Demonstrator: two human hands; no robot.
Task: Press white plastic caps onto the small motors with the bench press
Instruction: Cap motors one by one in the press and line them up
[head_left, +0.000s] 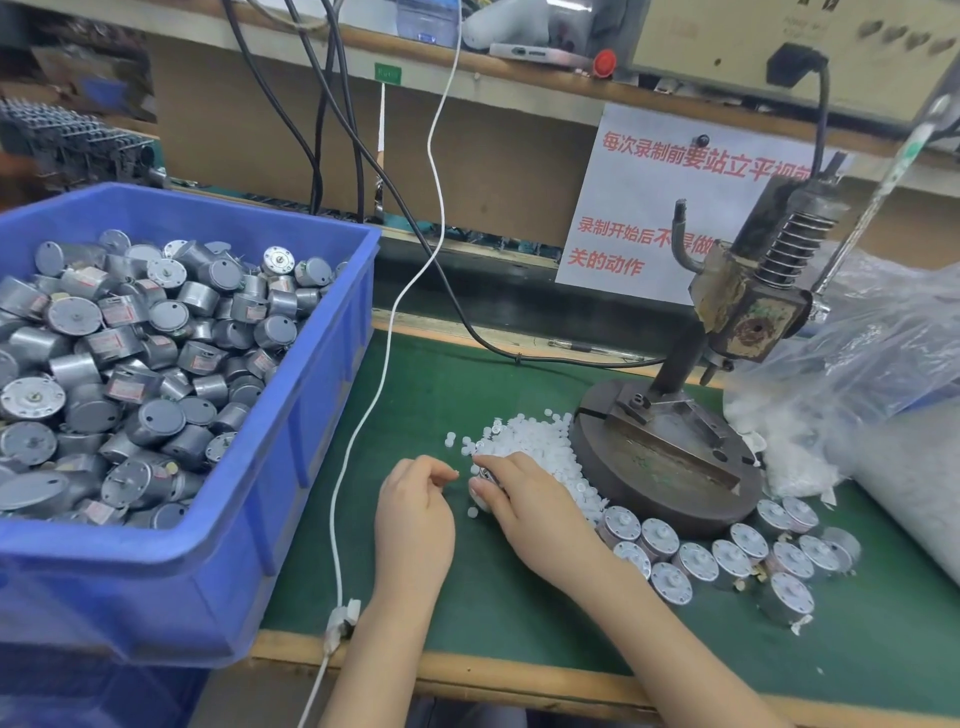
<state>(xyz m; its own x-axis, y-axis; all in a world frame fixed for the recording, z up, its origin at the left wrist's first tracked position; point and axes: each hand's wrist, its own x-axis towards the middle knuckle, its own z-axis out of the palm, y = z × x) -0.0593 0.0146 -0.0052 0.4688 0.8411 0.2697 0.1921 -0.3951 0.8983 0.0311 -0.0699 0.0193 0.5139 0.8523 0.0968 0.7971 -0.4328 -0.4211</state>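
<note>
Right hand (524, 512) lies low over the green worktop (467, 613) with its fingers curled round a small motor (482, 491), of which only a silvery edge shows under the fingertips. Left hand (415, 512) sits just beside it, knuckles up, thumb and forefinger drawn together towards the motor; whether a cap is pinched between them cannot be told. Both hands are at the near edge of a loose heap of white caps (540, 449), which spreads across the worktop and banks up against the round base of the bench press (670, 467). The press stands upright behind the heap, its coiled spring and worn head overhanging the base, its long lever slanting up to the right. Along the near rim of the base runs a curved row of finished motors (693, 558), most face up, each with a small white piece at its centre. To the left, a blue bin (291, 467) is piled high with grey motors (156, 353) lying every way. A white cable (385, 361) hangs down between bin and hands and runs over the front edge of the worktop. At the far right lies a crumpled clear plastic bag (893, 353), and behind the press a paper sign (639, 197) with red characters is pinned to the back board.
</note>
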